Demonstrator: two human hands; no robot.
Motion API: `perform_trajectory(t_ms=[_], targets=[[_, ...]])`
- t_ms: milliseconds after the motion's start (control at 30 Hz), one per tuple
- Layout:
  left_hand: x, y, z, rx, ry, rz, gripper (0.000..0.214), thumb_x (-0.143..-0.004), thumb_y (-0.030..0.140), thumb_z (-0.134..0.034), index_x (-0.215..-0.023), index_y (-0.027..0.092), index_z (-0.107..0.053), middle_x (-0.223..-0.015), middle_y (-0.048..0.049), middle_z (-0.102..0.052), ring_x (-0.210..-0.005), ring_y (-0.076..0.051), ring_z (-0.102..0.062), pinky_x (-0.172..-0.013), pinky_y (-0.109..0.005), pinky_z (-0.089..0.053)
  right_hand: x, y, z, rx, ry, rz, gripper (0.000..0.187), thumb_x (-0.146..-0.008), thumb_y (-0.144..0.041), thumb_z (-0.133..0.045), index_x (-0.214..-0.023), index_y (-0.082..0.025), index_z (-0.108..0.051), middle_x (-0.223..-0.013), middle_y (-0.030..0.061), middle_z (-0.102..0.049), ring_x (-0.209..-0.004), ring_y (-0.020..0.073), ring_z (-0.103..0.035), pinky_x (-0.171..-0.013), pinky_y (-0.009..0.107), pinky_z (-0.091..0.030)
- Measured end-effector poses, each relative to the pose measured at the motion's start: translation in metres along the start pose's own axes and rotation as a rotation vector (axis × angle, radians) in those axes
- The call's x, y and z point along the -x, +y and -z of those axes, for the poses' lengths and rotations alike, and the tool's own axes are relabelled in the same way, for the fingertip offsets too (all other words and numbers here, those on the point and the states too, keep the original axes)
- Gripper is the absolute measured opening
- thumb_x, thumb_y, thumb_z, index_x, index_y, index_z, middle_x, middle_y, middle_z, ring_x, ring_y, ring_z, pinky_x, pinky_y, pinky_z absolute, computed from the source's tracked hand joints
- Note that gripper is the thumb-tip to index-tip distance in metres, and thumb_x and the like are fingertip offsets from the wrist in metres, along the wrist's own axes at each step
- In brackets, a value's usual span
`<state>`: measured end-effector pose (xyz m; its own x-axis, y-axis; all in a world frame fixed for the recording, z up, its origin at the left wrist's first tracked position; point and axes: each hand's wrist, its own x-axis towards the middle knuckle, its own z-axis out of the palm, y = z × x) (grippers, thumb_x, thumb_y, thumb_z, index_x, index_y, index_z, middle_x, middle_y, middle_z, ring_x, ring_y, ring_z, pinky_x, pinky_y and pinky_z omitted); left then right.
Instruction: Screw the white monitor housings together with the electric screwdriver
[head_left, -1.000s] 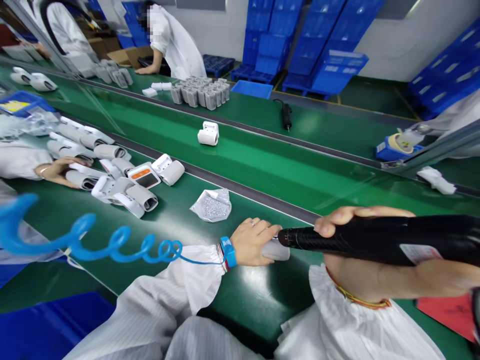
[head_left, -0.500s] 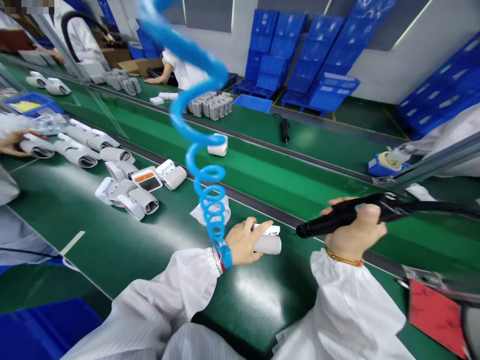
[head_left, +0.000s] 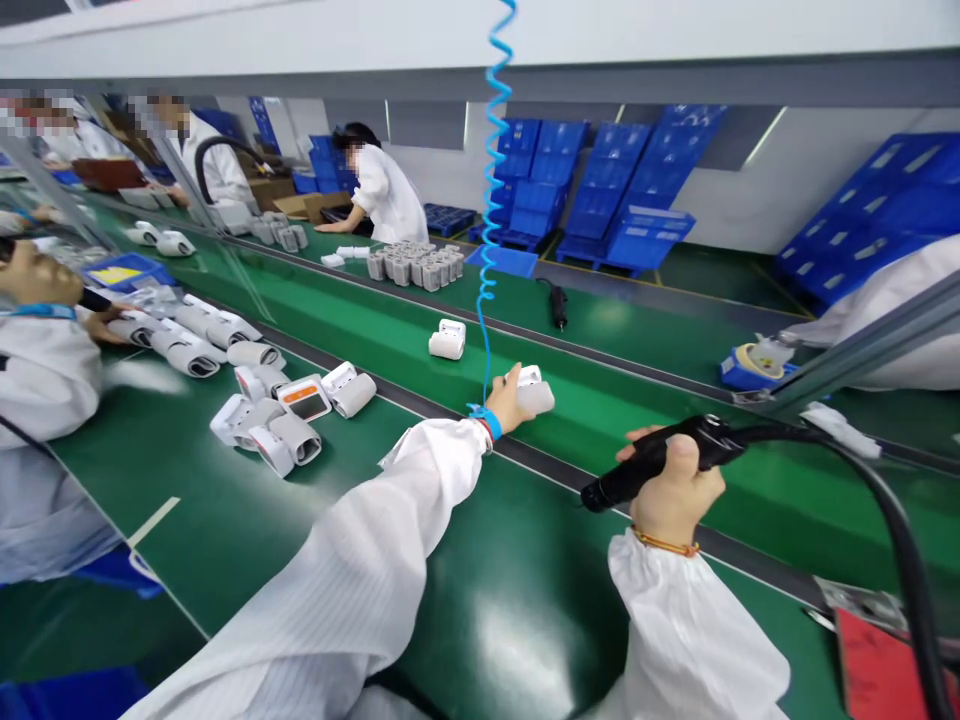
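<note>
My left hand (head_left: 510,402) is closed around a white blood pressure monitor with a rolled grey cuff (head_left: 535,396), out over the green conveyor belt (head_left: 592,410). A blue wristband on that wrist joins a coiled blue cord (head_left: 491,190) hanging from above. My right hand (head_left: 675,490) grips a black electric screwdriver (head_left: 637,468), its tip pointing left and down above the belt's near edge. Another cuffed monitor (head_left: 448,340) lies on the belt farther left. Several more, among them one with an orange-edged screen (head_left: 305,398), lie on the green table (head_left: 360,510) to the left.
A co-worker's hands (head_left: 45,280) are at the far left, near a blue tray (head_left: 127,272). Across the belt, a person in white (head_left: 386,190) leans beside rows of grey cuffs (head_left: 416,265). Another screwdriver (head_left: 558,305) lies there. A red sheet (head_left: 877,660) is at lower right.
My left hand has carried the monitor forward from the table to over the belt. My right hand still holds the screwdriver. The view has tilted up, and a co-worker's arm shows at left.
</note>
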<state>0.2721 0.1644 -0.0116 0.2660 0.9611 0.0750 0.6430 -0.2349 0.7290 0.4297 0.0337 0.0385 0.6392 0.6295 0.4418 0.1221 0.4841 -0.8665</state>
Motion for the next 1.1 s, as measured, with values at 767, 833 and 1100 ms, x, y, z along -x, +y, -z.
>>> perform_trajectory(t_ms=[767, 833, 1100], targets=[[-0.100, -0.044, 0.098, -0.685, 0.004, 0.080, 0.041, -0.091, 0.019, -0.044, -0.130, 0.013, -0.049, -0.139, -0.0152, -0.044, -0.122, -0.027, -0.046, -0.099, -0.036, -0.038, -0.002, 0.003, 0.003, -0.015, 0.020, -0.053, 0.047, -0.075, -0.060, -0.060, -0.075, -0.013, -0.056, -0.063, 0.0039, -0.061, -0.045, 0.0123, -0.055, -0.041, 0.025, -0.042], [-0.093, -0.035, 0.098, -0.724, -0.025, 0.042, 0.034, -0.092, 0.024, -0.044, -0.122, 0.013, -0.055, -0.132, -0.0154, -0.048, -0.117, -0.029, -0.050, -0.095, -0.037, -0.040, -0.001, 0.004, 0.003, -0.015, 0.021, -0.053, 0.047, -0.075, -0.060, -0.060, -0.075, -0.013, -0.056, -0.064, 0.0040, -0.062, -0.045, 0.0120, -0.055, -0.041, 0.024, -0.043], [0.021, 0.016, 0.082, -0.768, -0.172, -0.222, 0.026, -0.093, 0.040, -0.049, -0.109, 0.024, -0.061, -0.112, -0.0054, -0.057, -0.101, -0.025, -0.062, -0.082, -0.033, -0.047, -0.001, 0.005, 0.002, 0.001, 0.016, -0.048, 0.047, -0.074, -0.059, -0.062, -0.073, -0.013, -0.056, -0.064, 0.0039, -0.062, -0.046, 0.0115, -0.055, -0.042, 0.024, -0.043]])
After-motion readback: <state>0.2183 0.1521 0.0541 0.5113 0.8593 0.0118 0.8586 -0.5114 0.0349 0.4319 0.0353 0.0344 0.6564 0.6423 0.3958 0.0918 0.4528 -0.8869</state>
